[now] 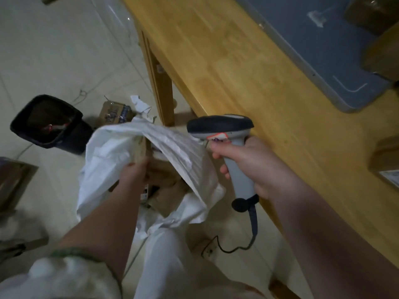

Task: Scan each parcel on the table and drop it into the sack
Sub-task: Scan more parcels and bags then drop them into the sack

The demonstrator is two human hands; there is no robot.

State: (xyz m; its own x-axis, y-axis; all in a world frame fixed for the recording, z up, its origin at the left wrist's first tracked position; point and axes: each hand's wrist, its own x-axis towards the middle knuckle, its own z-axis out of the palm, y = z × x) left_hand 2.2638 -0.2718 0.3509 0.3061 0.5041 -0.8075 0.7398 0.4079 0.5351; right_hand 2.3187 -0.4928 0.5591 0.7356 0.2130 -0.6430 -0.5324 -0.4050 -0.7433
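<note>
From the head camera, the only labelling is an orange-red sticker [216,137] under the head of the grey handheld barcode scanner [220,125] and some print on a small brown cardboard box [114,113] on the tiled floor; neither can be read. Blurred cardboard boxes [383,53] are cut off at the right edge of the yellow wooden surface [237,72], beside a grey mat [313,50]. The right hand [251,167] is wrapped firmly round the scanner's handle, held just off the surface's edge, and a dark cable [253,229] hangs from its base to the floor. The left hand [135,173] reaches into the mouth of the white woven plastic sack [116,147], which stands on the floor between the two hands. Its fingers are turned away, so I cannot tell whether they pinch anything, though they meet a brown cardboard parcel [140,151] at the sack's opening. More brown parcels [166,188] lie deeper inside, partly hidden by the sack's folds. A black bin [49,121] stands on the floor, left of the sack.
</note>
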